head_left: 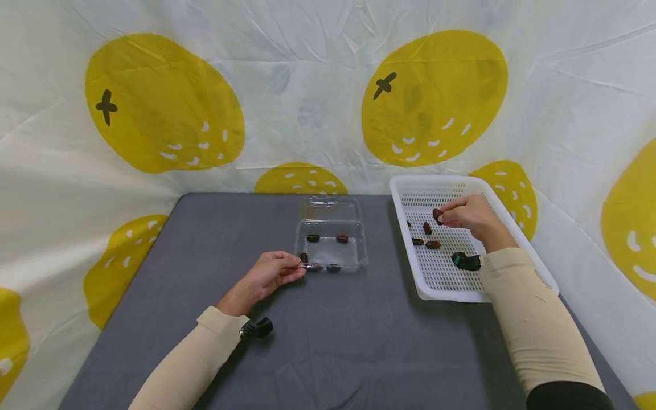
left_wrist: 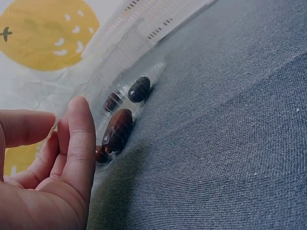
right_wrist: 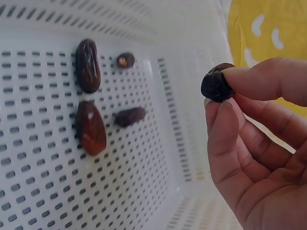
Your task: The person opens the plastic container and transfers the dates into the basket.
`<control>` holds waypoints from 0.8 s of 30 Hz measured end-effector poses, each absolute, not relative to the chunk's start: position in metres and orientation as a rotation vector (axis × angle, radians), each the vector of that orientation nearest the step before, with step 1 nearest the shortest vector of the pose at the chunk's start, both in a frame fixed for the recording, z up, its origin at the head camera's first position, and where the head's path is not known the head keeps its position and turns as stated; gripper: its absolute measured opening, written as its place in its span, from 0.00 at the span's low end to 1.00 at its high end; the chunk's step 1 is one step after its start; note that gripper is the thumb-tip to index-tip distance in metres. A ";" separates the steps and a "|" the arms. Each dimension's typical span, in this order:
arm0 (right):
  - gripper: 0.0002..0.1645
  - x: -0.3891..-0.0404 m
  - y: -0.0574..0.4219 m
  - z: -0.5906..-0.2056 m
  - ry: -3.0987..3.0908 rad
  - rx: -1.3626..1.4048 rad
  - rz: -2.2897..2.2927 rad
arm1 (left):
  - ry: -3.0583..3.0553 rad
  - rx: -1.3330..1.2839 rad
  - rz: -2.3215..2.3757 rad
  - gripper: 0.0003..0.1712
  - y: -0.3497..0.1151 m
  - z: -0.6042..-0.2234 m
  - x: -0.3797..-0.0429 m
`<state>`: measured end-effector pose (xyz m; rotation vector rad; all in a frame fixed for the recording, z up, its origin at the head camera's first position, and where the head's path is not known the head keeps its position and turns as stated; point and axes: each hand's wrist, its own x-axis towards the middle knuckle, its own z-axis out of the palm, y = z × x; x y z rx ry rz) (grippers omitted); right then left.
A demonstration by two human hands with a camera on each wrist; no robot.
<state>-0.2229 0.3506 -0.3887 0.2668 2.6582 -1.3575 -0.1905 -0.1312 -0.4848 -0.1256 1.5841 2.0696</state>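
Note:
My right hand (head_left: 468,216) pinches a dark, wrinkled date (right_wrist: 217,82) between thumb and fingertips, up off the floor of the white perforated basket (head_left: 425,293). Several more dates lie in that basket, among them a reddish-brown date (right_wrist: 92,128) and a longer dark date (right_wrist: 88,66). At the middle of the table, my left hand (head_left: 271,273) pinches the near left rim of a clear plastic clamshell container (head_left: 361,250), its lid tipped back. Inside the container rest several dates, such as a dark date (head_left: 313,238) and a redder date (head_left: 342,239) at the back.
A grey cloth covers the table (head_left: 328,330). Behind and at both sides hangs a white curtain (head_left: 307,102) with yellow fruit prints. The basket stands at the table's right back, close to the curtain, with a gap of cloth between it and the clamshell.

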 end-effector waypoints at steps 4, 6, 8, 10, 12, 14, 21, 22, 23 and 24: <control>0.30 -0.226 0.358 -0.398 2.648 0.298 -1.358 | 1.597 -0.127 2.080 0.07 -0.133 -0.485 -0.191; 0.30 -0.227 0.362 -0.400 2.649 0.318 -1.348 | 1.600 -0.142 2.087 0.04 -0.133 -0.485 -0.191; 0.30 -0.227 0.368 -0.402 2.653 0.344 -1.341 | 1.597 -0.145 2.085 0.04 -0.132 -0.485 -0.192; 0.30 -0.227 0.373 -0.403 2.652 0.368 -1.338 | 1.590 -0.143 2.090 0.04 -0.130 -0.486 -0.192; 0.29 -0.226 0.378 -0.404 2.645 0.394 -1.341 | 1.584 -0.133 2.101 0.04 -0.128 -0.486 -0.193; 0.30 -0.226 0.381 -0.406 2.641 0.411 -1.334 | 1.584 -0.142 2.115 0.04 -0.127 -0.487 -0.193; 0.29 -0.232 0.379 -0.421 2.650 0.465 -1.299 | 1.589 -0.148 2.106 0.06 -0.131 -0.487 -0.192; 0.28 -0.233 0.378 -0.422 2.652 0.476 -1.292 | 1.592 -0.145 2.106 0.07 -0.131 -0.487 -0.193; 0.28 -0.235 0.378 -0.424 2.659 0.481 -1.280 | 1.596 -0.146 2.107 0.08 -0.131 -0.486 -0.193; 0.28 -0.236 0.377 -0.425 2.664 0.486 -1.268 | 1.596 -0.147 2.110 0.08 -0.131 -0.486 -0.193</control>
